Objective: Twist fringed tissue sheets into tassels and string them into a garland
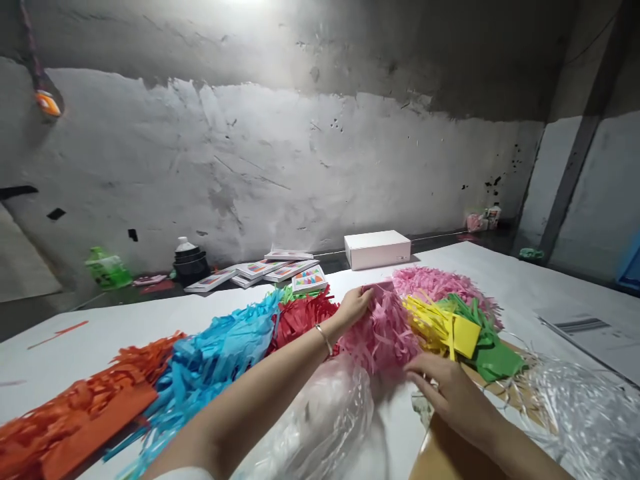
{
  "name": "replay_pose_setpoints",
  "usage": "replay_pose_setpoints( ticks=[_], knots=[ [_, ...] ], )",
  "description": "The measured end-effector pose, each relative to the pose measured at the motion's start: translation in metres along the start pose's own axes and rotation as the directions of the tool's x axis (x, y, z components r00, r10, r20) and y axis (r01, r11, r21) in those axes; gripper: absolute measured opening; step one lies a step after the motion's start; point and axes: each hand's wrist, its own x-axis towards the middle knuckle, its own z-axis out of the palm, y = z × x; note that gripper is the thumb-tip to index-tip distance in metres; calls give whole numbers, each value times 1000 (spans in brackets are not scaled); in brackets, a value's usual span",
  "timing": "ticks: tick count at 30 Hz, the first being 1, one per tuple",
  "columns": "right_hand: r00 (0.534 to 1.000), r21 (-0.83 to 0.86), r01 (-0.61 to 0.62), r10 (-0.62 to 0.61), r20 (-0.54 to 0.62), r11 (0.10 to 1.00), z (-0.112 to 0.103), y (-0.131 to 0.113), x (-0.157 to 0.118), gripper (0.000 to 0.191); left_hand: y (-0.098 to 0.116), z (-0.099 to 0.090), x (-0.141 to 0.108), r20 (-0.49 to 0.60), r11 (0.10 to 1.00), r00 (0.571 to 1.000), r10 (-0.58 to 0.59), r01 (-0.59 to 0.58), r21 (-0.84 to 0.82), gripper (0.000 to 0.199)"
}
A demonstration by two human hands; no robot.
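Note:
My left hand (356, 304), with a silver bangle at the wrist, grips the top of a bunch of pink tissue-paper fringe (383, 333) and holds it up off the table. The fringe hangs down in strips. My right hand (445, 383) is at the lower right of the bunch, thumb and fingers by its strip ends; whether a strip is between them cannot be made out. Below the fringe lies a clear plastic bag (325, 417). Yellow fringe (435, 323) and green fringe (493, 347) lie just beyond my right hand.
Orange (95, 400), blue (220, 340) and red fringe (303, 317) lie leftward; more pink fringe (445, 287) lies behind. Several flat printed boxes (270, 269) and a white box (377, 249) stand along the back. Silvery strings (585, 407) and brown cardboard (450, 447) are at right.

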Motion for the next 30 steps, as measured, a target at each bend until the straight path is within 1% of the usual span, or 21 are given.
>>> replay_pose_setpoints(
  ticks=[2,4,5,8,11,15,18,20,21,24,26,28,30],
  knots=[
    [992,19,-17,19,-121,1000,-3,9,17,24,6,-2,-10,-5,990,1000,-14,13,-138,30],
    [976,35,-27,34,-215,999,-1,13,35,26,13,4,-27,5,961,1000,-14,15,-277,36],
    [970,44,-29,39,-241,999,1,13,43,26,16,8,-37,15,938,1000,-15,19,-345,40],
    [968,97,-30,53,-245,995,10,13,56,17,17,18,-65,57,851,998,-36,60,-522,47],
    [972,196,-34,78,-221,980,14,18,57,23,12,19,-86,125,754,988,-94,152,-639,47],
    [977,311,-48,110,-183,949,12,30,53,29,7,10,-105,241,653,959,-149,279,-705,41],
    [979,328,-48,110,-171,944,7,30,51,28,9,5,-114,316,583,942,-114,321,-746,38],
    [973,309,-36,103,-205,950,4,23,49,22,11,5,-118,343,540,937,-72,326,-776,38],
    [967,284,-7,79,-242,959,3,18,47,19,12,6,-119,347,522,936,-55,323,-790,38],
    [936,148,135,-77,-343,980,4,4,42,7,12,10,-123,326,500,945,-27,295,-814,38],
    [929,59,187,-156,-335,981,8,-2,39,9,11,13,-125,291,512,956,-22,261,-818,37],
    [945,39,163,-145,-292,986,11,-5,39,12,11,15,-126,244,537,970,-17,215,-816,38],
    [968,93,108,-83,-236,990,12,-6,39,6,11,16,-128,202,560,979,-10,173,-810,38]
  ],
)
